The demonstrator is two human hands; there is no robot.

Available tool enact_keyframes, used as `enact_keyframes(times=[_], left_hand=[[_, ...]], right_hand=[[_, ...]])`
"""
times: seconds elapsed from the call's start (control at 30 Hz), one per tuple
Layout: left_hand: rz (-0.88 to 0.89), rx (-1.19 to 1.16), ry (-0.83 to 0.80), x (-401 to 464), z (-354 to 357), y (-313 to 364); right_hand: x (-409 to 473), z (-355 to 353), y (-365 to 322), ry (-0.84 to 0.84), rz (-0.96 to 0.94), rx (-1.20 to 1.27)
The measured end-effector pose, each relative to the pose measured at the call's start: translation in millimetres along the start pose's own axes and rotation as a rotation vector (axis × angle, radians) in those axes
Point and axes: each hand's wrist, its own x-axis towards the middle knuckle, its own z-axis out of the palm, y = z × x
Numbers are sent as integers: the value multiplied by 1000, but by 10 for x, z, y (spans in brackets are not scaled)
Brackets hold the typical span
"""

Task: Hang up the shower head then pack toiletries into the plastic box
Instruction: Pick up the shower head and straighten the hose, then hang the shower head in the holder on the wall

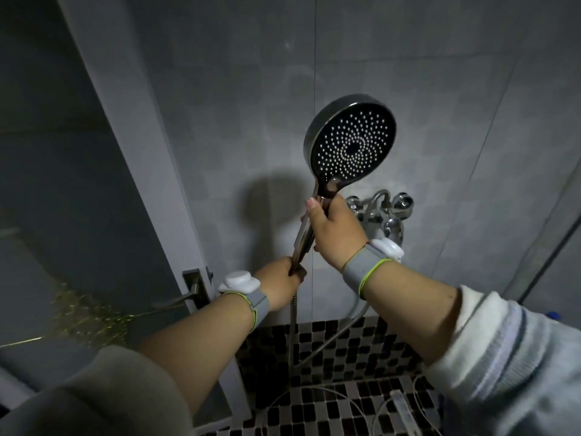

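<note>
Shower head (352,146) was raised in front of the grey tiled wall (220,89), spray face turned toward me, not yet hung. No wall bracket showed in view, so I could not tell where it was to seat.

My right hand (336,231) was clenched around the upper handle just under the head, thumb along the stem; I judged this was to steer the angle. My left hand (283,284) was clenched on the lower end of the handle where the hose (293,325) joins, probably to carry the weight and keep the hose from dragging the head sideways. The hose looped down and back up to the tap (386,209), just behind my right wrist.

Plastic box and toiletries: not in view. Packing step not begun, as far as I could judge.
</note>
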Motion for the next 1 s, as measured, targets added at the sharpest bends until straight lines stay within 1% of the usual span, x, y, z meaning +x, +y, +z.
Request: enact_keyframes(times=[0.13,0.37,0.47,0.57,0.7,0.83,1.0], left_hand=[[11,-134,42,67,-142,186],[65,-273,131,270,-550,585],[121,-320,179,297,-693,743],[183,-294,264,355,-812,854],[226,-253,293,412,-974,1023],[254,-203,319,466,-1135,1244],[269,-126,311,629,-1380,1487]], right_hand=[[179,-134,-298,26,-83,-6],[510,-366,-804,-1,-213,-74],[619,-459,-957,-6,-265,-69],[721,-537,-1061,-5,-306,-47],[883,-677,-1190,7,-338,-77],[1069,-894,-1346,-83,-401,-123],[1261,-1133,-1412,-188,-538,-360]])
